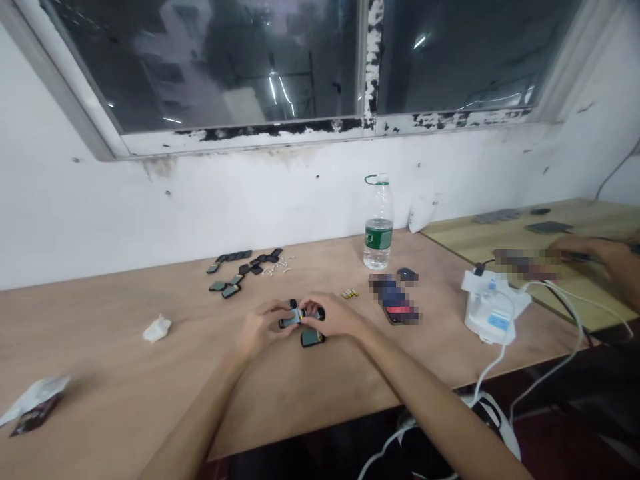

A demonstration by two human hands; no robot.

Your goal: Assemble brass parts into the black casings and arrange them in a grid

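Note:
Near the middle of the table, my left hand (pixel 261 328) is closed on a small black-edged device with a grey-green face (pixel 291 318). My right hand (pixel 334 316) meets it from the other side, fingertips pinched at its end. A dark rounded piece (pixel 320 313) shows under the right fingers; whether it is joined to the device I cannot tell. Just below the hands lies a similar black piece with a green face (pixel 313 339). Another small dark piece (pixel 293 303) sits behind the left fingertips. Several small yellow-and-silver cylinders, like batteries (pixel 351 293), lie right of my right hand.
Several similar black pieces (pixel 231 291) and small white bits (pixel 275 268) lie at the back left. A water bottle (pixel 377 233), a blurred phone (pixel 395 300) and a white power strip (pixel 493 310) with cables stand right. Crumpled tissue (pixel 157 329) lies left. Another person's hand (pixel 595 253) is far right.

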